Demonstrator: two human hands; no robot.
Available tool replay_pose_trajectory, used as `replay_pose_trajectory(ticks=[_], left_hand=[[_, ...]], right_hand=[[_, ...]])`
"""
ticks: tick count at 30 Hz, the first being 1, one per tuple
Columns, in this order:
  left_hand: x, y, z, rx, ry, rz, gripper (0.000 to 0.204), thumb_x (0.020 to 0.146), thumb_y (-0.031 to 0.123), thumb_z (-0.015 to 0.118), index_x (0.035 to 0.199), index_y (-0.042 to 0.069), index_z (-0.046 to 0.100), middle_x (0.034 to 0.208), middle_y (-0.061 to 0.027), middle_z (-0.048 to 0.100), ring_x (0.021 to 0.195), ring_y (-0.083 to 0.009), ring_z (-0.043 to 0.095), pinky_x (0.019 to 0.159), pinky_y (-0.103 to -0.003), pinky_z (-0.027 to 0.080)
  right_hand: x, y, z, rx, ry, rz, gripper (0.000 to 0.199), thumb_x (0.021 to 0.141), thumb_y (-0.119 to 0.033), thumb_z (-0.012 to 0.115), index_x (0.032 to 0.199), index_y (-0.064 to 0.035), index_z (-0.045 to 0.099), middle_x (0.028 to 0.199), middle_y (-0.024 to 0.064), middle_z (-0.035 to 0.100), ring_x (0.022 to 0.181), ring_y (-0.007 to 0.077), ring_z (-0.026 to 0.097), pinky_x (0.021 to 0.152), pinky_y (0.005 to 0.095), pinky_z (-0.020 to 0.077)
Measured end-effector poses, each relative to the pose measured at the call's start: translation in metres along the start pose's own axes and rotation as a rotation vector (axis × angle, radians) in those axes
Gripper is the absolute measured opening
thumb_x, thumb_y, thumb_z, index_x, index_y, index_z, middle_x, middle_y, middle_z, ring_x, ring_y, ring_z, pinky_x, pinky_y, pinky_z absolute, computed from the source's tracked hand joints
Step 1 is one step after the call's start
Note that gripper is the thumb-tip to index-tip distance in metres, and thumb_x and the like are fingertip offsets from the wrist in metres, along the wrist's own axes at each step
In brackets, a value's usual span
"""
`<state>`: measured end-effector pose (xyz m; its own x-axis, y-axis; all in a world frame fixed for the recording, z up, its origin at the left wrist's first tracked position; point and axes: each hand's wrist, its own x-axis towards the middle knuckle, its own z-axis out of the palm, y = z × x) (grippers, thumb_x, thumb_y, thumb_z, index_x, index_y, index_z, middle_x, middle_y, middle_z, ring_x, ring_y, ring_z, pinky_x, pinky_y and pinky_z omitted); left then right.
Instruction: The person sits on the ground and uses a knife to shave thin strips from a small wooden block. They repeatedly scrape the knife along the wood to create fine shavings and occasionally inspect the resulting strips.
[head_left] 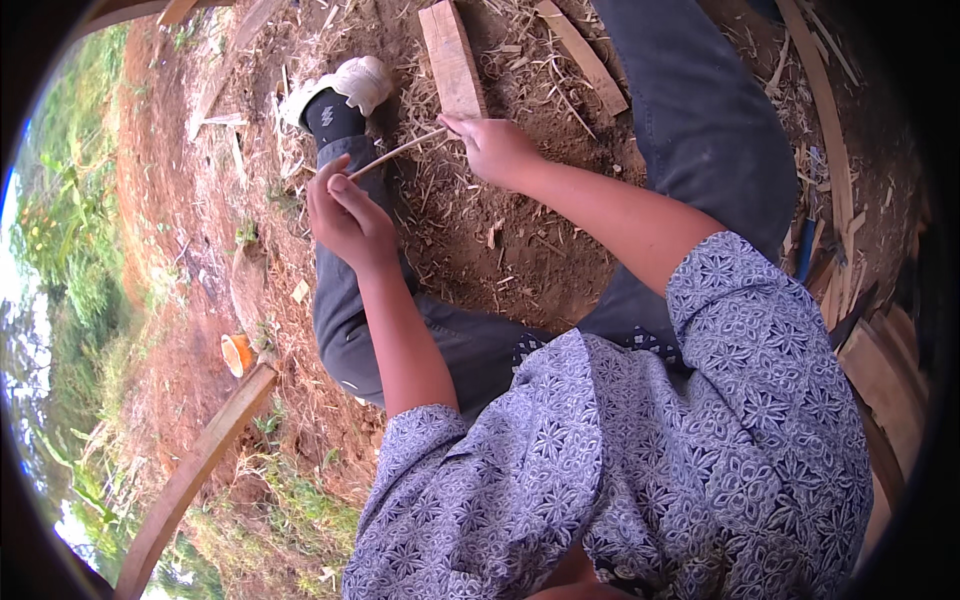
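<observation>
A thin, pale wooden stick (pixel 398 154) stretches between my two hands, slanting up to the right. Its lower left end sits by the thumb and bent fingers of my left hand (pixel 350 218), which is closed on it above my left trouser leg. My right hand (pixel 494 152) pinches the upper right end between thumb and fingers. The fingertips of that hand are close to the near end of a flat wooden board (pixel 453 62) on the ground; whether they touch it I cannot tell.
Wood shavings cover the brown soil. Another narrow wood piece (pixel 582 58) lies right of the board. My shoe (pixel 358 84) is at the upper left. An orange container (pixel 237 354) and a wooden beam (pixel 195 480) are at left. Long strips and planks (pixel 885 390) lie along the right.
</observation>
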<state>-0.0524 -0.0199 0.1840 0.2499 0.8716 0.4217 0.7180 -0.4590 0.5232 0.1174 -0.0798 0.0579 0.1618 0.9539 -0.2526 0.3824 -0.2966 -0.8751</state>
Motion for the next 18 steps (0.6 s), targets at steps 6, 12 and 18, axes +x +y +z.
replay_pose_trajectory(ticks=[6,12,18], left_hand=[[-0.008,0.010,-0.013,0.042,-0.153,0.005,0.021,0.106,0.011,0.051,0.098,-0.001,0.066,0.089,-0.0162,0.067,0.081,-0.0350,0.065,0.073,-0.042,0.050],[-0.006,0.009,-0.015,0.044,-0.160,-0.032,0.022,0.106,0.011,0.053,0.094,-0.002,0.067,0.082,-0.0134,0.068,0.071,-0.0263,0.067,0.065,-0.038,0.051],[-0.016,0.023,-0.009,-0.234,-0.118,-0.262,0.023,0.110,0.013,0.050,0.102,-0.001,0.067,0.076,-0.0077,0.072,0.068,-0.0134,0.072,0.063,-0.026,0.056]], right_hand=[[-0.012,-0.043,-0.003,0.127,0.002,-0.019,0.047,0.105,-0.011,0.045,0.150,-0.0171,0.056,0.144,0.0115,0.063,0.116,0.0323,0.070,0.098,0.0410,0.0567],[-0.019,-0.081,-0.032,0.248,-0.178,0.127,0.049,0.097,0.000,0.047,0.142,-0.0101,0.062,0.139,0.0172,0.066,0.124,0.0294,0.067,0.107,0.0377,0.0531],[-0.005,-0.001,0.003,0.213,0.003,0.031,0.053,0.098,0.001,0.044,0.145,-0.0175,0.062,0.137,0.0144,0.067,0.121,0.0258,0.069,0.103,0.0384,0.0557]])
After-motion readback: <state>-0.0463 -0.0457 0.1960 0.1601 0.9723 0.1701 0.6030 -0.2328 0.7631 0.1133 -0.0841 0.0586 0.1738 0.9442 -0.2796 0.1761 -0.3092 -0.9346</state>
